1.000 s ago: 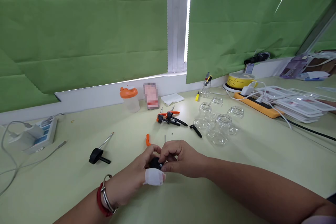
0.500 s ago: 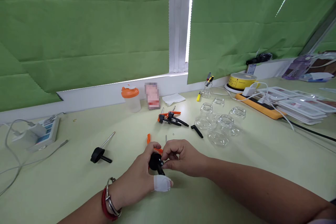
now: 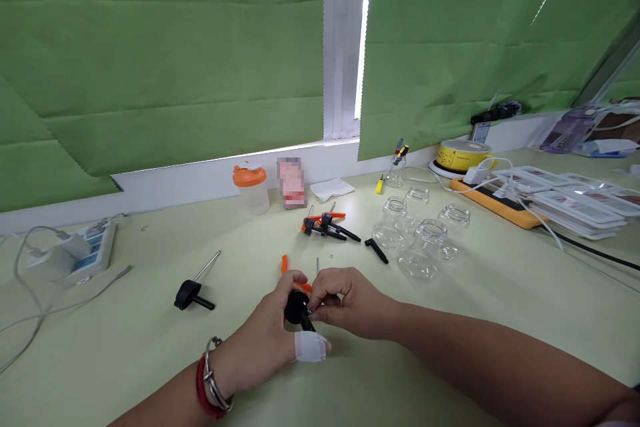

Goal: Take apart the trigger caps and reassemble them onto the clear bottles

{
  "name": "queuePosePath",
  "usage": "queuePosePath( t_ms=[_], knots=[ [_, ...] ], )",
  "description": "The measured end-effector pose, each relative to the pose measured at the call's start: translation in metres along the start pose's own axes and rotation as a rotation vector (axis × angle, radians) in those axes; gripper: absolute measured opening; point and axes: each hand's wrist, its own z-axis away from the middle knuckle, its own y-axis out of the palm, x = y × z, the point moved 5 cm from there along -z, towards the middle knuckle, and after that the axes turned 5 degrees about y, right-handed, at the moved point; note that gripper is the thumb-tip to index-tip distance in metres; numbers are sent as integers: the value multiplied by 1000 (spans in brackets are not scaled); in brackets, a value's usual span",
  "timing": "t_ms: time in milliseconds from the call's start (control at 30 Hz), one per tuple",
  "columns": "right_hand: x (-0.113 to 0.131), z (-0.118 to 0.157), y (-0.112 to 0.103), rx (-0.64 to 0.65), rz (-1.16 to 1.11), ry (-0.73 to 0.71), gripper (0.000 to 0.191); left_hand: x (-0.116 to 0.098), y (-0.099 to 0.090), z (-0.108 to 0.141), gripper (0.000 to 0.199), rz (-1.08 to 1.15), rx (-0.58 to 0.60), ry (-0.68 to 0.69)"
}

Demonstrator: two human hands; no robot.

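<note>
My left hand point(image 3: 267, 337), one finger wrapped in white tape, is closed round a black round knob-like part with a short black arm point(image 3: 295, 307). At its side, the fingertips of my right hand point(image 3: 345, 300) pinch a small shiny metal piece point(image 3: 309, 311), perhaps a nut or screw, mostly hidden. Behind my hands lies an orange strip-shaped part point(image 3: 285, 264), partly covered by them. A thin metal rod point(image 3: 317, 265) shows just beyond my right fingers. Out to the left, a similar black knob with an arm and a long metal rod point(image 3: 188, 295) rests on the table.
Several black and orange assemblies point(image 3: 325, 227) lie ahead, near a loose black lever point(image 3: 376, 251) and a tiny ring point(image 3: 331, 255). Clear glass jars point(image 3: 423, 250) stand to the right. An orange-lidded cup point(image 3: 251, 187) is at the back; a power strip point(image 3: 93, 253) sits left.
The view has shifted very slightly. Both hands stay on the black knob part, with the right fingertips moving only a little at its side.
</note>
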Motion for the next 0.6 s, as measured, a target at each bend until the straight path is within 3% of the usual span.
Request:
queuePosePath(
  t_ms=[600],
  knots=[
    [2, 0, 1, -1, 19, 3, 10, 0, 0, -1, 58, -15, 11, 16]
  ],
)
